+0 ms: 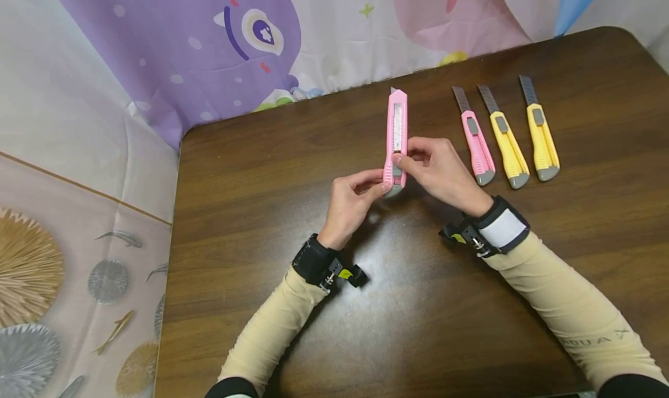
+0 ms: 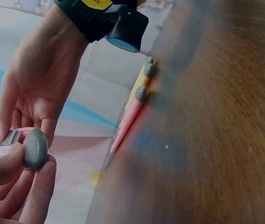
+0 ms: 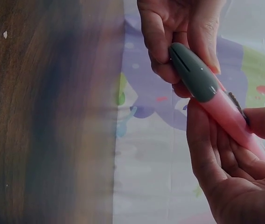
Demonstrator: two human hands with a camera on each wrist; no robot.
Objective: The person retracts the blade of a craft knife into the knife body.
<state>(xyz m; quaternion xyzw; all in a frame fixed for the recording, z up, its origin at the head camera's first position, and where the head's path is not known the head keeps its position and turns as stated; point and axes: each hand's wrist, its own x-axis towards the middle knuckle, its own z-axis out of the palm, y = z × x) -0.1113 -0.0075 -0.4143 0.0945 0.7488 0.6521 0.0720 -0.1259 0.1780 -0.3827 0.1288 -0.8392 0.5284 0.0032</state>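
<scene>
Both hands hold one pink utility knife [image 1: 397, 119] upright above the table, its tip pointing away. My left hand [image 1: 349, 206] pinches the handle near its grey end cap [image 2: 35, 148]. With the thumb on the grey slider [image 3: 235, 103], my right hand [image 1: 444, 171] grips the handle's right side, its fingers curled behind. Only a small tip of blade shows at the top of this knife. To the right lie another pink knife [image 1: 477, 148] and two yellow knives, one in the middle [image 1: 508, 148] and one farthest right [image 1: 543, 142], all with long blades out.
The brown wooden table [image 1: 251, 212] reaches back to a patterned curtain [image 1: 340, 38] along its far edge. Another printed cloth [image 1: 83, 270] hangs at the left side. Both wrists wear black straps with small cameras, such as the right strap [image 1: 496, 226].
</scene>
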